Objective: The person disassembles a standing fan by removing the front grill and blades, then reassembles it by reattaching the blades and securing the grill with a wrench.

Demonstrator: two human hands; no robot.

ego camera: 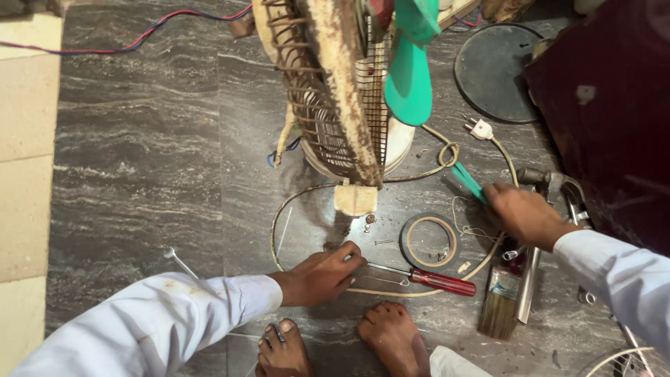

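Note:
My left hand (322, 274) rests low on the dark stone floor, fingertips pinching something small by the shaft of a red-handled screwdriver (426, 278); what it pinches is too small to tell. My right hand (522, 213) grips the end of a green-handled tool (467, 181) that points toward the fan. A rusty table fan (333, 105) with a wire guard and green blades (410, 77) stands in front of me. Loose screws (370, 222) lie under its base, beside a roll of black tape (429, 241).
A cream power cord with plug (480, 129) loops around the tools. A paintbrush (501, 304), a hammer (539, 209), a round black disc (497, 70) and a red-blue wire (125, 42) lie about. My bare feet (342, 345) sit below. A dark red object (614, 119) fills the right.

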